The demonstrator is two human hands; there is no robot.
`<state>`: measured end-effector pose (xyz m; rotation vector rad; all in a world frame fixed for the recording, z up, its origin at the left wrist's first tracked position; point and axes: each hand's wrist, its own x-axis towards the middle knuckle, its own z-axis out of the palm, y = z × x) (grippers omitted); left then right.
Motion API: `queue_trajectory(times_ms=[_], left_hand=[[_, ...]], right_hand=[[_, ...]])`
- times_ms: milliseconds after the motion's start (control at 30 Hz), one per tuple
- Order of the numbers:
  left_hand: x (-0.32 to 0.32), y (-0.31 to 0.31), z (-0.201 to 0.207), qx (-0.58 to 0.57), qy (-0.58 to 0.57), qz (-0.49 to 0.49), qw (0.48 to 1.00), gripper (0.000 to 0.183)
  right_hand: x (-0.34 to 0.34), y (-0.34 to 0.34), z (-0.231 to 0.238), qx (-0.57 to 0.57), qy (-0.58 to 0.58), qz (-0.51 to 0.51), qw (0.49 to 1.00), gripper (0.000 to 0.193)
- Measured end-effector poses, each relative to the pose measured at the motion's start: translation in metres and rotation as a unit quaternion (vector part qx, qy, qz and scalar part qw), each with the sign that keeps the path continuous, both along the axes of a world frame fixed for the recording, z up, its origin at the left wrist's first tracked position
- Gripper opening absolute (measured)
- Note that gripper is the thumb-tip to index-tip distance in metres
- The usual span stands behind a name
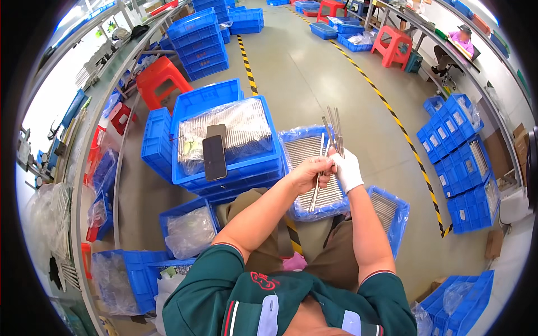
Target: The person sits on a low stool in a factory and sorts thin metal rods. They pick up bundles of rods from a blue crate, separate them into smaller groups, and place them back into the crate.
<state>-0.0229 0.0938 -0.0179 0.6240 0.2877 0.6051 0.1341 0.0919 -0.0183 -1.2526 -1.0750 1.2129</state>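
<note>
My bare left hand (310, 175) is closed round a thin metal rod (315, 197) that slants down past its fingers. Against it, my right hand (348, 171), in a white glove, grips several slim metal rods (338, 127) whose upper ends fan out. Both hands meet above a blue crate (318, 215) lined with plastic film, where rows of similar metal rods (305, 148) lie side by side. The fingertips partly hide one another, so I cannot tell exactly how many rods each hand has.
Left of my hands, stacked blue crates (241, 178) carry bagged rods, with a dark phone (214, 158) on top. Another rod crate (399, 227) stands by my right knee. Red stools (159, 83), crate stacks (462, 168) and workbenches flank the aisle. A person (460, 42) sits far right.
</note>
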Motion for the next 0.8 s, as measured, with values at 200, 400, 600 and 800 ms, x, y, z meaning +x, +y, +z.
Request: queue_trajectory(times_ms=[200,400,600,800], left_hand=[[-0.01,0.024,0.007,0.049,0.129,0.242,0.961,0.024],[-0.022,0.038,0.016,-0.019,0.065,0.366,0.928,0.026],[-0.017,0.033,0.014,-0.025,0.041,0.345,0.937,0.029],[-0.013,0.034,0.012,-0.021,0.013,0.329,0.944,0.026]], right_hand=[[0.008,-0.002,-0.004,0.007,-0.176,-0.066,0.982,0.026],[-0.001,-0.031,0.027,-0.069,-0.004,0.026,0.997,0.016],[-0.013,-0.038,0.025,-0.064,-0.026,0.063,0.996,0.012],[-0.01,-0.036,0.02,-0.046,-0.049,0.039,0.997,0.015]])
